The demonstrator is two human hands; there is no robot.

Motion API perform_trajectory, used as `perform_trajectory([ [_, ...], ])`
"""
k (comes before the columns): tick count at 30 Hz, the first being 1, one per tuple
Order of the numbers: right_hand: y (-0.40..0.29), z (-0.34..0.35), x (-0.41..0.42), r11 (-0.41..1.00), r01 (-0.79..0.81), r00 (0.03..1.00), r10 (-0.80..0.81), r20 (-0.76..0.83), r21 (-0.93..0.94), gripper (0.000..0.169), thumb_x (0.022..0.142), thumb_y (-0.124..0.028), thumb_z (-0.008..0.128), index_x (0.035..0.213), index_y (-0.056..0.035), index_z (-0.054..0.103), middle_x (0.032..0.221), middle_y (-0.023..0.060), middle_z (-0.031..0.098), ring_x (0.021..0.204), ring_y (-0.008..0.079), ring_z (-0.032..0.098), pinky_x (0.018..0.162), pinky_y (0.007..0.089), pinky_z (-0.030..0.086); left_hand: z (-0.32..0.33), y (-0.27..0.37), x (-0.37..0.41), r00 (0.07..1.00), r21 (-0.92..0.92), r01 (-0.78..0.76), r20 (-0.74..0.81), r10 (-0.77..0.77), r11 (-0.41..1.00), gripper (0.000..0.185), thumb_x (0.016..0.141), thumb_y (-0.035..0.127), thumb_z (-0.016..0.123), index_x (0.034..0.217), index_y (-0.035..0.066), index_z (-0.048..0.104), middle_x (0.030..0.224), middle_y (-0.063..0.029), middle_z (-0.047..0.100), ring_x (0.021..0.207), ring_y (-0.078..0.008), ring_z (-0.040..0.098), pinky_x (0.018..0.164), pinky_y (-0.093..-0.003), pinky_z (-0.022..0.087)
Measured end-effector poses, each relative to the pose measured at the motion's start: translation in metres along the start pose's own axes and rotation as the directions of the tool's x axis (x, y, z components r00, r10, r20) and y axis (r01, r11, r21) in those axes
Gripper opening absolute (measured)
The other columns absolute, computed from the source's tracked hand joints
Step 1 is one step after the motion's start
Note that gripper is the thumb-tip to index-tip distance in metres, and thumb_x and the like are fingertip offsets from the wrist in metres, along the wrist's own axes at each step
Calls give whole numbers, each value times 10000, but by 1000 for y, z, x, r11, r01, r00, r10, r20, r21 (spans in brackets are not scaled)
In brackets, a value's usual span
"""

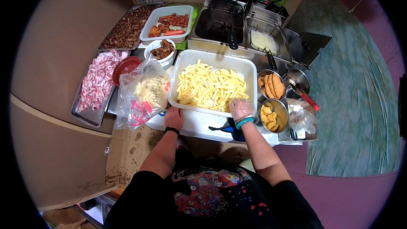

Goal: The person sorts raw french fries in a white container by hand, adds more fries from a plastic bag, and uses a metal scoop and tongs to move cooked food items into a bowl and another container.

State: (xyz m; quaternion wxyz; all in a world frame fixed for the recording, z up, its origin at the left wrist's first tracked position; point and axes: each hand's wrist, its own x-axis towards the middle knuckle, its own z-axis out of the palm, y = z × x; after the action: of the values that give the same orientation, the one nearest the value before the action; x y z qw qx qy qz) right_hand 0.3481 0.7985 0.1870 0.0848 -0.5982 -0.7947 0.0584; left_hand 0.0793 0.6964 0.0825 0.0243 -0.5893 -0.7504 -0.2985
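Before me stands a white plastic tub (213,54) holding a layer of cut potato fries (210,84). My right hand (241,108), in a clear plastic glove held by a teal band at the wrist, is at the tub's near right corner beside the fries; its fingers are partly hidden, so I cannot tell whether it grips anything. My left hand (174,118), bare with a black wristband, rests by the tub's near left corner, with its fingertips hidden under the rim. Close to its left lies a clear plastic bag (143,92) of pale fries.
Two deep fryers (219,22) with baskets stand behind the tub; the right basket (264,39) sits in foaming oil. Steel bowls of breaded pieces (275,86) and nuggets (268,117) stand right. Left are trays of raw sliced meat (98,79) and browned meat (130,27), and a sausage tub (167,36).
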Motion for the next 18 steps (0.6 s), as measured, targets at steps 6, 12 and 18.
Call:
perform_trajectory([
  [6,-1,-1,0,1000,-7,1000,7,13,-13,389,835,-369,475,763,-42,675,791,203,640,735,350,631,707,452,499,1,-1,0,1000,-1,9,-2,-9,1000,201,779,155,557,935,31,535,906,-148,561,865,-327,544,767,-432,440],
  [12,-2,-2,0,1000,-22,1000,22,22,2,399,838,-380,471,772,-46,678,801,191,644,749,345,629,721,448,494,-2,1,1,1000,-9,3,-6,-3,1000,189,782,155,555,922,29,536,894,-151,562,855,-331,545,762,-431,442],
  [18,4,10,3,999,-39,999,39,31,-11,392,836,-380,474,775,-53,682,802,171,651,781,329,627,749,449,480,-1,1,1,1000,9,-9,-17,9,1000,187,786,161,555,918,29,536,891,-154,563,850,-333,548,763,-428,443],
])
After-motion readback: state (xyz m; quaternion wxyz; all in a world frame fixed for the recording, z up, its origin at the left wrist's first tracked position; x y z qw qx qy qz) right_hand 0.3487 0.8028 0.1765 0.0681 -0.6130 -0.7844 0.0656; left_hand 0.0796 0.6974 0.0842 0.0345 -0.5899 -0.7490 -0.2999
